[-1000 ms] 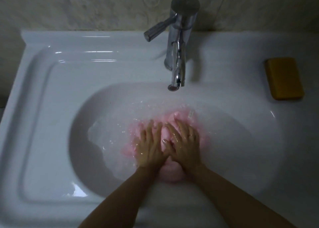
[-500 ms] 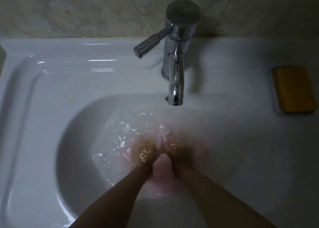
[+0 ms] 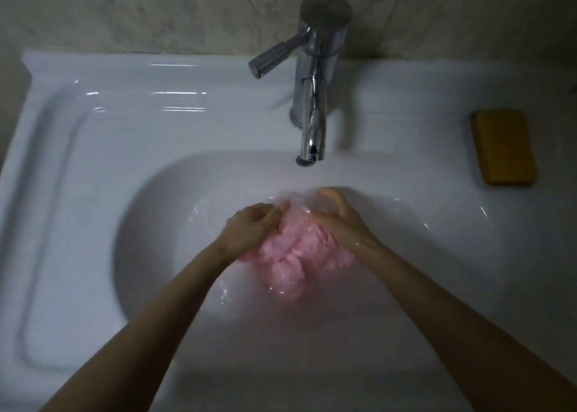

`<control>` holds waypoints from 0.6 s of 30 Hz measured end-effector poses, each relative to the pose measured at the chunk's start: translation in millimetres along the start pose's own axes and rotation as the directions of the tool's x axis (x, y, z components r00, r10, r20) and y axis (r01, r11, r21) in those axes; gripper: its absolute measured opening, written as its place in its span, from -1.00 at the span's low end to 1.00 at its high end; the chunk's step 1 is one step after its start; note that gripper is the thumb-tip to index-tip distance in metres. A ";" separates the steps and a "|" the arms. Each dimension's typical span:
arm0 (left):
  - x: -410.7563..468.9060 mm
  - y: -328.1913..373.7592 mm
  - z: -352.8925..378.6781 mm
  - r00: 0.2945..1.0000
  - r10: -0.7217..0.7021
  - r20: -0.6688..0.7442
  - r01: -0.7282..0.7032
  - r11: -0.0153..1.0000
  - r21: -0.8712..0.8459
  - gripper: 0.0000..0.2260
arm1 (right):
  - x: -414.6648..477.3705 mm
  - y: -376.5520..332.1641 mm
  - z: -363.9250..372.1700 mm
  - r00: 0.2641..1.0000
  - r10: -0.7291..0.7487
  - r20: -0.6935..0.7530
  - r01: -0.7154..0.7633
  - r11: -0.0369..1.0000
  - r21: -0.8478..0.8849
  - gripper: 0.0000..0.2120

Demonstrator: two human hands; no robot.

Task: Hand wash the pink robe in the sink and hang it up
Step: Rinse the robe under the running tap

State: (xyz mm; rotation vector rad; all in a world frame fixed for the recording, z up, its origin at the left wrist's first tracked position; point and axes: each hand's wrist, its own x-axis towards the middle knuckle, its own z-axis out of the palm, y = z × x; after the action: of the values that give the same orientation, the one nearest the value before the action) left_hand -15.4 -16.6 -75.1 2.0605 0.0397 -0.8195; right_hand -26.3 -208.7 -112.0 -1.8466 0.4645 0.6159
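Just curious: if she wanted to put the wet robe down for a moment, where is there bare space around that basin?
The wide flat ledge of the sink, left of the tap, is bare. Right of the tap, a yellow sponge takes the far end. The bowl is crowded: both hands and the pink robe.

White sink (image 3: pixel 131 162) — robe (image 3: pixel 290 255), sponge (image 3: pixel 504 148)

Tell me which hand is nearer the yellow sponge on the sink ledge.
Right. The right hand grips the pink robe in the basin, below and left of the yellow sponge. The left hand holds the robe's other side, farther left still.
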 end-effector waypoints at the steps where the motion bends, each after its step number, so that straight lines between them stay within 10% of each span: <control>1: -14.8 6.2 -5.5 1.000 0.004 -0.021 -0.007 0.991 -0.136 -0.42 | -12.3 -2.6 -8.5 1.000 -0.016 0.017 0.016 0.999 -0.050 -0.69; 5: -31.1 -2.4 6.3 0.980 -0.081 -0.181 0.042 0.977 -0.207 -0.60 | -43.5 10.1 -19.3 0.956 -0.202 -0.210 0.084 0.880 -0.467 -0.63; 10: -13.4 -46.4 71.3 0.900 0.128 -0.418 0.134 0.829 0.542 -0.51 | -29.0 32.7 15.8 0.916 -0.363 -0.170 0.223 0.814 -0.536 -0.33; 18: 5.3 -66.7 107.7 0.819 0.204 -0.536 0.062 0.898 0.436 -0.65 | -9.3 82.8 60.5 0.787 -0.576 -0.219 0.216 0.591 -0.777 -0.65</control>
State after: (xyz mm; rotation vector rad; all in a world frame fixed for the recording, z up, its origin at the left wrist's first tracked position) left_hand -90.4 -58.9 -168.1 2.6597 0.1161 -0.1244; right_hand -93.5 -179.8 -184.5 -2.7856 0.0383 -0.0126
